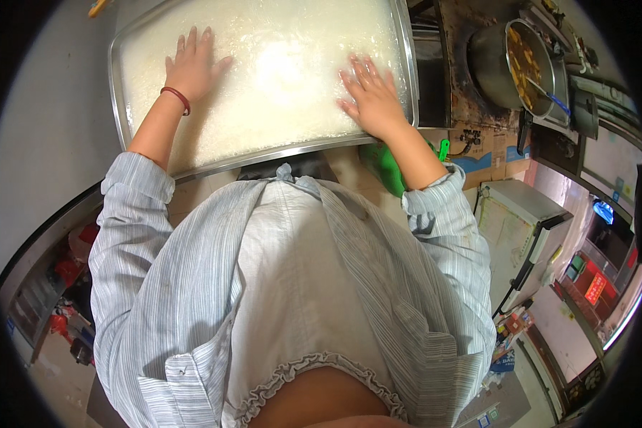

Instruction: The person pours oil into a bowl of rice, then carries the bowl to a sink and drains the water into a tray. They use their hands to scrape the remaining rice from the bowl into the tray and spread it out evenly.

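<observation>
A large rectangular metal tray (257, 149) lies before me, filled with a pale, wet, grainy layer (257, 107) that looks like rice. My left hand (193, 67) rests palm down on or just over the layer's left part, fingers apart, a dark red band (176, 99) around the wrist. On the right side, near the tray's right wall, my right hand (372, 99) is also palm down with spread, wet-looking fingers touching the layer. Neither hand holds anything. Bright glare covers the middle of the layer.
Right of the tray, a deep metal pot (489, 67) of orange-brown food with a blue-handled utensil (556, 102) stands on a stained stove (460, 107). A green plastic container (388, 168) sits below the tray's right corner. A white appliance (508, 230) stands farther right.
</observation>
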### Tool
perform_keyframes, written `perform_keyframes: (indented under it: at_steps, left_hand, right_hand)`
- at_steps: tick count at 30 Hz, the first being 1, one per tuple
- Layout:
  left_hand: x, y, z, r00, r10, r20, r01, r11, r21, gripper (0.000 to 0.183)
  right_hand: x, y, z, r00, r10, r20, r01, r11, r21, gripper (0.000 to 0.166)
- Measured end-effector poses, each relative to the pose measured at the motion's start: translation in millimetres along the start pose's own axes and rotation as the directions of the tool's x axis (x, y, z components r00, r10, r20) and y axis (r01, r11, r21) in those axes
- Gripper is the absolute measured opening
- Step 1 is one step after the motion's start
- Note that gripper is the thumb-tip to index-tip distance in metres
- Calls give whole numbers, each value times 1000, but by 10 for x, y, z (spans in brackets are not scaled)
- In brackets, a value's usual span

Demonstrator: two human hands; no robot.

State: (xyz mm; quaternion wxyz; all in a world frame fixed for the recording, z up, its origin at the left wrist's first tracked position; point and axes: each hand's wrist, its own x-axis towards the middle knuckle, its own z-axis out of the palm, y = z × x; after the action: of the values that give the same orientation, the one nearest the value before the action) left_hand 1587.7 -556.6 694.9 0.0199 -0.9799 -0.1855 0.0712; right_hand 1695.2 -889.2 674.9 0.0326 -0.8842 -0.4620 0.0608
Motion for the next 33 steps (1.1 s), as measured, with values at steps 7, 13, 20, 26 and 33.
perform_keyframes:
  at_steps: [7,13,20,26,33]
  left_hand:
    - [97,185,184,998,20,-57,-21,1000,-19,80]
    - [308,554,226,974,138,-177,-145,989,-26,80]
    - [503,1023,-351,964,245,100,-226,958,-174,84]
    - [550,1298,-31,914,401,-62,-402,916,2,79]
    - [308,1455,12,786,616,-54,-614,788,38,72]
  right_hand:
    - [-241,82,-96,999,34,42,-33,999,-9,43]
    - [-231,13,-280,994,74,-76,-62,986,158,40]
    - [-177,5,-240,990,105,-95,-88,982,167,42]
    - [-99,24,-274,987,100,-129,-75,979,191,42]
    - [94,173,-314,964,112,-241,-9,920,391,32]
